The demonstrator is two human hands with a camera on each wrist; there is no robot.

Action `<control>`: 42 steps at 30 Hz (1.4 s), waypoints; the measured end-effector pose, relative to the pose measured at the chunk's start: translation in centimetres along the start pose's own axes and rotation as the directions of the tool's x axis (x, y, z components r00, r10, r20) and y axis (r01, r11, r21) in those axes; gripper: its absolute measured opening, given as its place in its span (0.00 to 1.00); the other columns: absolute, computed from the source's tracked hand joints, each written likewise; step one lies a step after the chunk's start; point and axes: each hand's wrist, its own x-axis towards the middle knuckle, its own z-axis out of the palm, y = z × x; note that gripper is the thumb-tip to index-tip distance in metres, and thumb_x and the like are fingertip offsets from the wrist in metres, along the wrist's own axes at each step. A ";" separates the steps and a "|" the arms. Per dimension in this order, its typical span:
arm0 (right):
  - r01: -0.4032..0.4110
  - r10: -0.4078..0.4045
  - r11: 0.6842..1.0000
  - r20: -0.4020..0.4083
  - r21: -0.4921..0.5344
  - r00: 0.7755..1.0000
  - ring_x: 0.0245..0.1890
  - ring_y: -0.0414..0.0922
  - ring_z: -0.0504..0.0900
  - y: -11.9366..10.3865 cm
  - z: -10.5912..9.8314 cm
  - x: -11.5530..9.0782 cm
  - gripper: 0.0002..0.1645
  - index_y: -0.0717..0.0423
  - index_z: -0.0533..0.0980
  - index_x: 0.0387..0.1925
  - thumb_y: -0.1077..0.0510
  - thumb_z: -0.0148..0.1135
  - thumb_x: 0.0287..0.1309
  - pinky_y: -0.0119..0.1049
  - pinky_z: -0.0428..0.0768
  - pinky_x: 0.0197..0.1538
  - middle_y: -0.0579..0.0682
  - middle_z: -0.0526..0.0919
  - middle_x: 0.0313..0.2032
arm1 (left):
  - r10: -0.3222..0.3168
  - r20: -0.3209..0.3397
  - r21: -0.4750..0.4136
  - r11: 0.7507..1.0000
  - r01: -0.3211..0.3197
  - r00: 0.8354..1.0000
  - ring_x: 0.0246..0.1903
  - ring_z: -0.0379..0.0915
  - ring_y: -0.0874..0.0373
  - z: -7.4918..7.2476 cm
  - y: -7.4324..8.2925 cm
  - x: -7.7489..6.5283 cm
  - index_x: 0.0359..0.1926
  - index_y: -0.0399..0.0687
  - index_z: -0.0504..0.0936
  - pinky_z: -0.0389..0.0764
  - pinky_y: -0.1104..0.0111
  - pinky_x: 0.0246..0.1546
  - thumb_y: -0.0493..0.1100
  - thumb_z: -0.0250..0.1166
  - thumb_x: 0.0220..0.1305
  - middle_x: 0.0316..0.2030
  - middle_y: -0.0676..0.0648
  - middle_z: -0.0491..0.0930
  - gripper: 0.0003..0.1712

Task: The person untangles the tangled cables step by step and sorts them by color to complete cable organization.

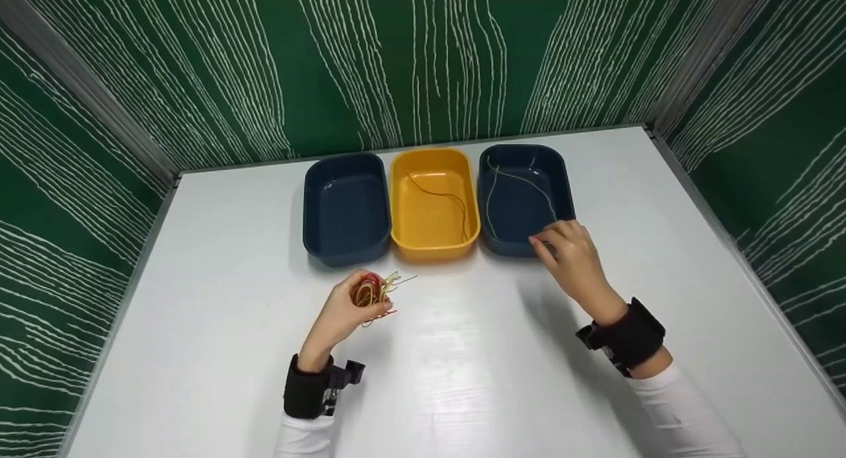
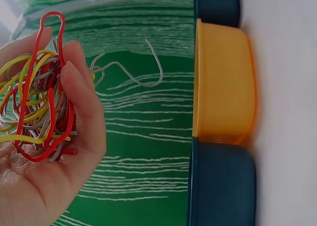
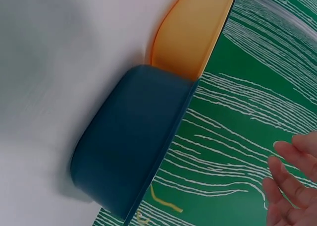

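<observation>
In the head view my left hand (image 1: pixel 340 316) grips a tangled bundle of thin wires (image 1: pixel 371 290) in front of the yellow bin. Red, yellow and grey strands show in the left wrist view, and one grey wire (image 2: pixel 131 76) trails out past the fingertips. My right hand (image 1: pixel 572 256) is over the near right corner of the right dark blue bin (image 1: pixel 522 248). Its fingers (image 3: pixel 292 184) are loosely bent and apart, with nothing between them. A thin yellowish wire (image 1: pixel 523 179) lies looped in that bin, and its ends (image 3: pixel 166 203) stick up past the rim in the right wrist view.
The yellow bin (image 1: pixel 435 252) stands in the middle of the row, with one thin wire (image 1: pixel 439 194) inside. Left of it is another dark blue bin (image 1: pixel 347 256). All stand near the back edge of the white table (image 1: pixel 449 379), before a green panel (image 1: pixel 456 61) with white lines.
</observation>
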 end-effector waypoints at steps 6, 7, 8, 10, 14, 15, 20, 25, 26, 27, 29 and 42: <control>0.053 -0.054 0.998 0.005 0.028 0.999 0.28 0.51 0.71 -1.2 0.8 0.0 0.06 0.65 0.77 0.22 0.68 0.68 0.43 0.41 0.66 0.32 0.56 0.76 0.27 | 0.005 0.024 -0.003 1.000 -0.005 1.000 0.32 0.71 0.60 0.5 0.2 0.2 0.43 0.33 0.74 0.73 0.74 0.32 0.33 0.68 0.49 0.33 0.42 0.76 0.19; 0.059 -0.059 0.998 0.008 0.033 0.998 0.28 0.51 0.71 -1.4 0.9 0.0 0.06 0.65 0.77 0.22 0.68 0.68 0.43 0.41 0.66 0.32 0.56 0.76 0.27 | 0.001 0.028 -0.001 1.000 -0.001 1.000 0.32 0.71 0.60 0.6 0.5 0.1 0.43 0.33 0.74 0.73 0.74 0.32 0.33 0.67 0.50 0.34 0.42 0.76 0.18; 0.065 -0.065 0.997 0.008 0.039 0.998 0.28 0.51 0.71 -1.6 1.1 0.0 0.05 0.64 0.77 0.22 0.68 0.68 0.43 0.40 0.66 0.32 0.56 0.76 0.27 | 0.003 0.029 0.006 1.000 -0.003 1.000 0.32 0.71 0.60 0.7 0.6 0.1 0.43 0.34 0.74 0.73 0.74 0.32 0.33 0.67 0.50 0.33 0.43 0.76 0.18; 0.071 -0.072 0.996 0.015 0.050 0.997 0.28 0.50 0.71 -2.0 1.4 -0.1 0.05 0.63 0.78 0.22 0.68 0.68 0.43 0.39 0.65 0.32 0.55 0.76 0.27 | 0.010 0.036 0.012 1.000 -0.010 0.999 0.32 0.70 0.60 0.9 0.6 0.2 0.43 0.34 0.74 0.73 0.73 0.32 0.34 0.67 0.50 0.34 0.43 0.76 0.18; 0.084 -0.087 0.993 0.029 0.084 0.996 0.28 0.49 0.71 -2.7 2.0 -0.2 0.05 0.62 0.78 0.24 0.68 0.68 0.43 0.39 0.65 0.32 0.54 0.77 0.27 | 0.019 0.047 0.024 1.000 -0.020 0.999 0.32 0.70 0.60 1.4 0.5 0.6 0.43 0.35 0.74 0.73 0.73 0.32 0.34 0.67 0.50 0.34 0.42 0.76 0.18; 0.087 -0.091 0.992 0.035 0.092 0.995 0.29 0.49 0.71 -2.9 2.1 -0.2 0.05 0.62 0.79 0.24 0.68 0.68 0.43 0.39 0.65 0.33 0.54 0.77 0.27 | 0.020 0.053 0.022 1.000 -0.022 0.998 0.32 0.70 0.60 1.5 0.6 0.6 0.43 0.35 0.74 0.73 0.73 0.32 0.34 0.67 0.51 0.34 0.42 0.76 0.18; 0.110 -0.118 0.986 0.059 0.123 0.991 0.30 0.49 0.71 -3.9 2.7 -0.2 0.05 0.61 0.79 0.24 0.67 0.69 0.43 0.39 0.67 0.34 0.53 0.76 0.28 | 0.025 0.085 0.002 1.000 -0.025 0.996 0.31 0.71 0.61 2.0 0.8 0.8 0.43 0.34 0.73 0.74 0.73 0.31 0.34 0.67 0.52 0.33 0.43 0.75 0.18; 0.147 -0.159 0.976 0.064 0.159 0.985 0.30 0.48 0.72 -5.2 3.2 -0.1 0.07 0.61 0.79 0.25 0.69 0.70 0.41 0.39 0.69 0.34 0.52 0.76 0.28 | 0.036 0.113 -0.013 0.999 -0.034 0.993 0.31 0.71 0.61 2.5 0.8 1.0 0.44 0.33 0.72 0.74 0.73 0.31 0.33 0.66 0.52 0.34 0.43 0.75 0.18; 0.159 -0.171 0.973 0.059 0.167 0.984 0.30 0.48 0.72 -5.4 3.4 -0.1 0.07 0.61 0.79 0.25 0.69 0.70 0.40 0.39 0.69 0.34 0.52 0.76 0.28 | 0.035 0.118 -0.014 0.999 -0.033 0.992 0.30 0.72 0.61 2.6 0.8 1.0 0.44 0.33 0.72 0.74 0.73 0.30 0.33 0.66 0.52 0.34 0.43 0.75 0.18; 0.172 -0.184 0.969 0.055 0.175 0.981 0.30 0.47 0.72 -5.7 3.5 0.0 0.08 0.62 0.79 0.26 0.69 0.70 0.39 0.39 0.69 0.34 0.51 0.76 0.28 | 0.031 0.123 -0.013 0.999 -0.029 0.992 0.30 0.72 0.61 2.7 0.8 1.1 0.44 0.33 0.72 0.75 0.73 0.30 0.33 0.66 0.52 0.34 0.43 0.75 0.18; 0.195 -0.208 0.962 0.051 0.192 0.977 0.30 0.46 0.72 -6.2 3.8 0.0 0.10 0.62 0.80 0.28 0.70 0.70 0.38 0.38 0.69 0.34 0.51 0.76 0.28 | 0.023 0.131 -0.006 1.000 -0.023 0.991 0.29 0.72 0.62 2.9 0.9 1.1 0.44 0.34 0.72 0.74 0.73 0.29 0.34 0.67 0.52 0.34 0.44 0.76 0.19; 0.260 -0.293 0.933 0.105 0.250 0.950 0.34 0.45 0.74 -9.0 4.9 0.3 0.18 0.59 0.81 0.37 0.70 0.70 0.39 0.37 0.73 0.40 0.48 0.76 0.31 | 0.041 0.187 0.004 0.999 -0.043 0.981 0.29 0.71 0.65 3.6 4.0 0.4 0.44 0.28 0.72 0.74 0.75 0.32 0.30 0.62 0.55 0.34 0.42 0.76 0.15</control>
